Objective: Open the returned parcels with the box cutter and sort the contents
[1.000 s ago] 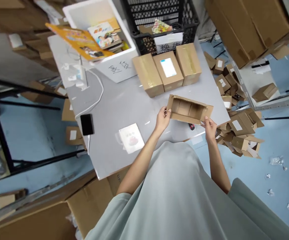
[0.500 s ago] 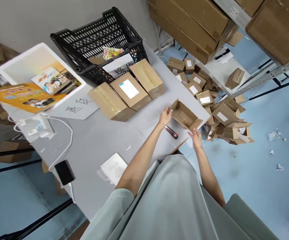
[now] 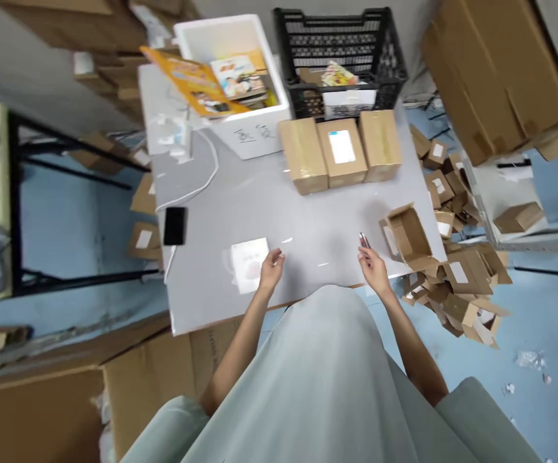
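Observation:
My right hand (image 3: 374, 271) is near the table's front edge, its fingers closed around one end of a small red-and-black utility knife (image 3: 364, 240); part of the knife is hidden by the fingers. To the right of that hand an opened cardboard box (image 3: 410, 236) sits at the table corner, apart from it, with its inside showing. My left hand (image 3: 272, 269) hovers over the table with fingers loosely bent and nothing in them. Just left of it lies a flat white package (image 3: 249, 265) with a faint print.
Three taped cartons (image 3: 341, 157) stand in a row before a black crate (image 3: 337, 58). A white foam bin (image 3: 254, 132) holds booklets. A phone (image 3: 175, 226) with a white cable lies at left. Opened boxes (image 3: 472, 276) pile up beside the table, below a shelf.
The view has swung to the left. Both hands have let go of the cardboard box, which now stands at the right corner. My left hand moved toward the white package; my right hand has taken the knife.

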